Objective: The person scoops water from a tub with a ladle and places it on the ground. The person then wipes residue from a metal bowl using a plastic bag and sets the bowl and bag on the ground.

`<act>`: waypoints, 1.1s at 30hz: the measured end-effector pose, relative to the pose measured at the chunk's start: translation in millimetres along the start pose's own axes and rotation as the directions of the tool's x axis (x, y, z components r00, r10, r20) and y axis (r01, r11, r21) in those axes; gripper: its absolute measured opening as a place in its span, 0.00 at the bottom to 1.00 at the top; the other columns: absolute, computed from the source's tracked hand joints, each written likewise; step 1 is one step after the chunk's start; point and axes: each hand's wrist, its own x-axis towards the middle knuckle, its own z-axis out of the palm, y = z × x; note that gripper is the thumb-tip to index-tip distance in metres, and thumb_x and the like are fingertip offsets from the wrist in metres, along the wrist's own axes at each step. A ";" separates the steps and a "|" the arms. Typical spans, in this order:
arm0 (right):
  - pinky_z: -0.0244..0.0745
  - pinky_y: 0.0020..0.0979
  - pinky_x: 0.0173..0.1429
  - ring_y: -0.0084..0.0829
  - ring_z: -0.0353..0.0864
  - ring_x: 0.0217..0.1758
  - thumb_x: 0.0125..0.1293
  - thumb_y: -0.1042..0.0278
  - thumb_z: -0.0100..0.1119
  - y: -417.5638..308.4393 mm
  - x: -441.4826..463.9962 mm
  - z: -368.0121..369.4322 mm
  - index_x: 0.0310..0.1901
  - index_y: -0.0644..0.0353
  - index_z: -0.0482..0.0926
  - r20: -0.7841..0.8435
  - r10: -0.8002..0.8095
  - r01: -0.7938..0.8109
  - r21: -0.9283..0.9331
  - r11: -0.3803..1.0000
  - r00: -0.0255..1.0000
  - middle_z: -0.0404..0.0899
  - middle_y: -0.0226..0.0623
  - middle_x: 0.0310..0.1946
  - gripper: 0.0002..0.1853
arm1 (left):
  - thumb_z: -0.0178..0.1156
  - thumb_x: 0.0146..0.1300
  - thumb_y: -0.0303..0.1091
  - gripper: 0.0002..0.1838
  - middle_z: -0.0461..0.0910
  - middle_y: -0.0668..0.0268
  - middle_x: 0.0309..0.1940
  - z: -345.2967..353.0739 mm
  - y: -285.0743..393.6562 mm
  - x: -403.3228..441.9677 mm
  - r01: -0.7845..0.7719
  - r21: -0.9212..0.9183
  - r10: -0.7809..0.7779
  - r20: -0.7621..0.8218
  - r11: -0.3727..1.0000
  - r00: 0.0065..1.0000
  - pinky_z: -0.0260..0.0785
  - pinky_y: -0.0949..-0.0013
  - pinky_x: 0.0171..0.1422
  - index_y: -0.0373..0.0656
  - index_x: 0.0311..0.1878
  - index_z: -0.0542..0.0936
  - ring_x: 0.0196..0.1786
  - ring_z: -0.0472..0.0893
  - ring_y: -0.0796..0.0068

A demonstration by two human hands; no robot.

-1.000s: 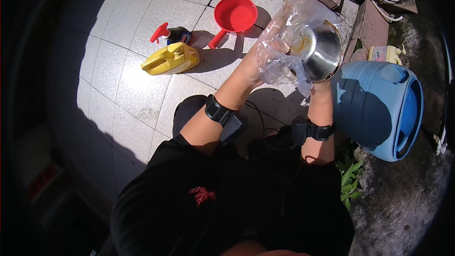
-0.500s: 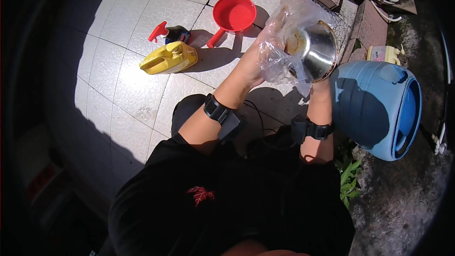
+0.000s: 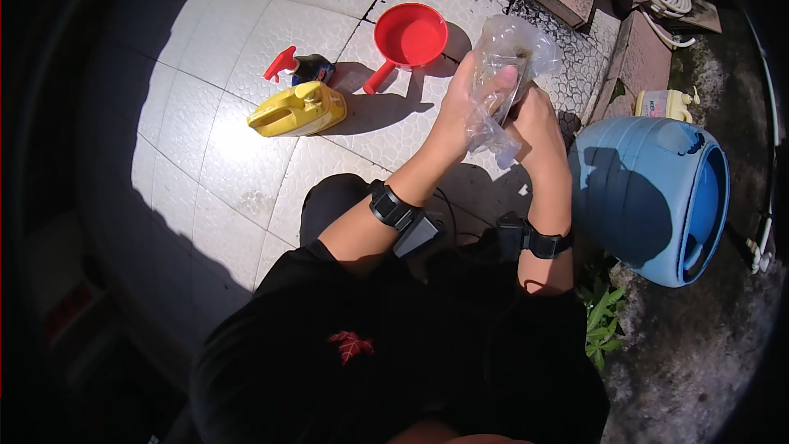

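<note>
Plastic (image 3: 518, 41) is clutched in the left hand (image 3: 470, 101), just beside the right hand (image 3: 538, 125), whose hold is hidden.

The bag (image 3: 493, 57) is crinkly, shiny plastic. Left of it, the scoop (image 3: 411, 35) is smooth plastic and the tiles (image 3: 238, 173) look bumpy.

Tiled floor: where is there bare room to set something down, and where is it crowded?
Bare tiles lie left of the yellow jug in view, and between it and the person's knee. Crowded: jug and spray bottle, close together, red dipper nearby.
</note>
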 end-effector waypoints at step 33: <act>0.73 0.41 0.45 0.56 0.76 0.42 0.51 0.68 0.62 4.2 -2.1 -24.3 0.38 0.69 0.77 0.048 0.157 -0.147 -0.166 0.975 0.986 0.78 0.58 0.36 0.15 | 0.45 0.70 0.46 0.23 0.72 0.61 0.57 -6.3 7.5 0.5 0.291 -0.588 -0.347 0.020 0.754 0.938 0.65 0.61 0.62 0.41 0.61 0.67 0.57 0.73 0.65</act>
